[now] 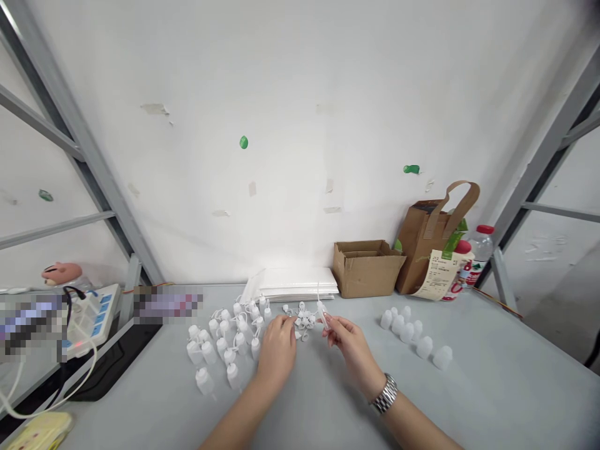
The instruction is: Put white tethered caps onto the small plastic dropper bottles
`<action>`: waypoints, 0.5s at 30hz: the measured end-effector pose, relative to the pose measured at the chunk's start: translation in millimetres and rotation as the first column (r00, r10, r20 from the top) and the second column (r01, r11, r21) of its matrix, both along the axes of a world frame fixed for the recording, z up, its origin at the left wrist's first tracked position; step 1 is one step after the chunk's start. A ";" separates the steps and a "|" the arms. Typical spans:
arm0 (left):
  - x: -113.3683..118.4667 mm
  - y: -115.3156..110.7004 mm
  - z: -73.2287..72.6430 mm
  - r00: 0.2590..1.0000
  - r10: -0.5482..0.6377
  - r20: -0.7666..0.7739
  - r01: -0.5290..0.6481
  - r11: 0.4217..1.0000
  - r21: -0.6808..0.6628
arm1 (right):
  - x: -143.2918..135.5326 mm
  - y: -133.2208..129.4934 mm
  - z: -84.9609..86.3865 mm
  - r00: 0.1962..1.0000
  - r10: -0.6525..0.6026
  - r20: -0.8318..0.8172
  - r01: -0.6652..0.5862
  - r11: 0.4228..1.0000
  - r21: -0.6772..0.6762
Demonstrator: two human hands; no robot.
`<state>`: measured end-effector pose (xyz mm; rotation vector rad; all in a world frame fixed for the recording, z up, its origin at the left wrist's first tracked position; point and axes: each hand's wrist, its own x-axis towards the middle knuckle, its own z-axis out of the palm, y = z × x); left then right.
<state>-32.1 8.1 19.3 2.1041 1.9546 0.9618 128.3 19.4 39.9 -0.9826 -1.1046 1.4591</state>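
Observation:
My right hand [344, 337] holds a small translucent bottle [322, 310] upright between thumb and fingers; a thin tip rises from its top. My left hand [280, 344] is beside a pile of small white caps [305, 317], its fingers bent together at the pile's left edge; what they hold, if anything, is too small to make out. Several capped white bottles [224, 344] stand in a group left of my left hand. To the right, several translucent bottles without visible cap loops [407, 330] form a loose cluster.
Behind the caps lies a stack of white sheets [297, 282]. An open cardboard box [368, 275], a brown paper bag [417, 244] and a red-capped bottle [482, 240] stand back right. At left are a power strip [96, 319] with cables and a black flat object [115, 362].

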 end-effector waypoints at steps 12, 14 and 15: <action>1.2 -3.1 0.4 0.960 -0.039 -0.277 0.020 0.997 -0.072 | -1.8 0.0 -2.7 1.000 -0.011 0.013 0.011 1.000 0.001; 0.7 -1.4 -3.0 0.959 -0.047 -0.279 0.029 0.997 -0.071 | -2.2 -0.8 -2.1 1.000 -0.009 0.019 0.008 1.000 0.000; 0.5 -0.6 -4.5 0.958 -0.052 -0.281 0.033 0.997 -0.070 | -2.3 -1.1 -1.9 1.000 -0.008 0.024 0.008 1.000 -0.001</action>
